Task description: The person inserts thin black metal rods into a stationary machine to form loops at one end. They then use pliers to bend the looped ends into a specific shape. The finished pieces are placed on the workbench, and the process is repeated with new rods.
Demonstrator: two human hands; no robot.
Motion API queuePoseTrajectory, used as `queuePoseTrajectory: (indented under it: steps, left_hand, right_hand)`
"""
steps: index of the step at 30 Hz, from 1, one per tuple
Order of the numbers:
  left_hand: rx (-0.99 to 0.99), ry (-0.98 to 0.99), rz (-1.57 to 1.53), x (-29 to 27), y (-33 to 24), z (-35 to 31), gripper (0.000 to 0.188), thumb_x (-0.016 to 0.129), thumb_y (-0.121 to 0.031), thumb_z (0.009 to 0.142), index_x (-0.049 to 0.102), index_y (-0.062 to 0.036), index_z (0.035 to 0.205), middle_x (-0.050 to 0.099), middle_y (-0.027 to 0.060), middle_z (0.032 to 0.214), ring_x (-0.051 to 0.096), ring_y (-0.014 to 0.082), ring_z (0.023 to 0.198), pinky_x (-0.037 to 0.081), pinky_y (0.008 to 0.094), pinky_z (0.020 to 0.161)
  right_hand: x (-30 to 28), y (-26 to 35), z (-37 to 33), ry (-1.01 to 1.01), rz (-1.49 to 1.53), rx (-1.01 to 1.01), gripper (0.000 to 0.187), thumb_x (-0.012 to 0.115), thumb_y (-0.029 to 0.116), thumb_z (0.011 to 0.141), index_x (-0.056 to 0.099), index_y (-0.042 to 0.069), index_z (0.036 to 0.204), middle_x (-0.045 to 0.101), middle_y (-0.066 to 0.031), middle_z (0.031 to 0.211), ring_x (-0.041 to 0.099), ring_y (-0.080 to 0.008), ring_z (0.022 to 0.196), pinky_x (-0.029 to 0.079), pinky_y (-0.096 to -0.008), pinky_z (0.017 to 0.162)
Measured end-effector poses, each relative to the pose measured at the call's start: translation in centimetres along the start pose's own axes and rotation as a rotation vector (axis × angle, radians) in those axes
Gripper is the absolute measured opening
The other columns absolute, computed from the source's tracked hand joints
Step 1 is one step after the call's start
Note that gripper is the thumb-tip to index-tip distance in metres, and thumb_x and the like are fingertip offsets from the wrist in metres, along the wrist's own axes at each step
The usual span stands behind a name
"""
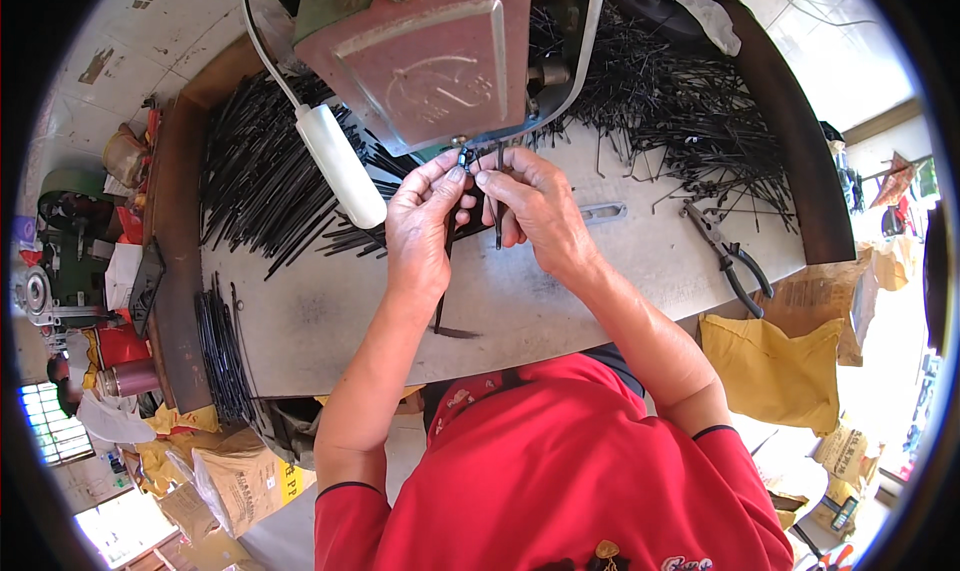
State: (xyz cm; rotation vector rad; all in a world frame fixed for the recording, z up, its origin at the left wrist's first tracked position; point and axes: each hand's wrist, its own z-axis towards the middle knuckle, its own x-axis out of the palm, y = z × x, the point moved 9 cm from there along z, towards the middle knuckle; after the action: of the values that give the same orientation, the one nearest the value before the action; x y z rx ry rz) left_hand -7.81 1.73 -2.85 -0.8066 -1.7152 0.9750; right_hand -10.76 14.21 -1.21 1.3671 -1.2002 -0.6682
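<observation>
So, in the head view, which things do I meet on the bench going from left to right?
Pile of black rods → white handle → left hand → right hand → flat metal wrench → pliers.

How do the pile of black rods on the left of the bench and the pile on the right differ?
The left rod pile lies fairly orderly, rods mostly straight and roughly aligned; the right rod pile is tangled, rods crossing at many angles. Several strays by the right pile show bent ends; the left pile's look straight. Both are thin black rods on the grey bench.
</observation>
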Motion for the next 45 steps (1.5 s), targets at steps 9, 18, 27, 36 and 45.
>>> queuePoseTrajectory:
  steps: [9,18,27,36,45]
  left_hand:
    - [-0.005,0.035,0.067,0.6,0.0,0.2,0.024,0.06,-0.008,0.091,0.055,0.0003,0.113,0.063,0.0052,0.083,0.059,0.0096,0.066,0.048,0.0214,0.057]
    - [-0.151,0.009,0.153,-0.5,-0.1,0.3,0.025,0.065,-0.015,0.089,0.053,-0.0046,0.109,0.061,0.0044,0.076,0.059,0.0105,0.061,0.047,0.0217,0.05]
    - [-0.15,0.116,0.227,0.7,0.1,-3.1,0.031,0.062,-0.014,0.091,0.048,-0.0004,0.115,0.062,0.0051,0.082,0.064,0.0137,0.074,0.056,0.0279,0.066]
    - [-0.262,0.144,0.147,-0.5,0.7,-3.5,0.03,0.061,-0.017,0.092,0.049,-0.0007,0.114,0.064,0.0087,0.09,0.066,0.0159,0.074,0.057,0.029,0.065]
    - [0.045,0.151,0.547,0.5,-1.8,-4.7,0.039,0.066,-0.013,0.087,0.053,0.0015,0.121,0.062,0.0034,0.082,0.06,0.0087,0.071,0.05,0.0222,0.065]
  right_hand:
    - [0.1,0.7,0.3,0.011,-0.229,-0.071,0.02,0.057,0.014,0.087,0.057,-0.005,0.093,0.059,-0.0082,0.063,0.054,-0.011,0.046,0.041,-0.0256,0.037]
    - [-0.3,-0.4,1.7,0.103,-0.137,0.061,0.015,0.056,0.014,0.085,0.057,-0.001,0.086,0.057,-0.0062,0.064,0.051,-0.0116,0.045,0.035,-0.0261,0.035]
    - [-0.1,-0.7,0.4,0.12,-0.092,0.073,0.026,0.058,0.019,0.09,0.055,-0.003,0.104,0.06,-0.0081,0.069,0.058,-0.0111,0.053,0.044,-0.0219,0.046]
    - [0.7,-1.1,0.2,0.195,0.032,0.104,0.035,0.066,0.01,0.086,0.052,-0.009,0.112,0.066,-0.0115,0.077,0.065,-0.013,0.062,0.053,-0.0236,0.054]
    - [0.5,-1.2,0.6,0.302,-0.041,0.175,0.036,0.066,0.023,0.087,0.053,-0.003,0.108,0.066,-0.0122,0.08,0.064,-0.0148,0.061,0.052,-0.0236,0.057]
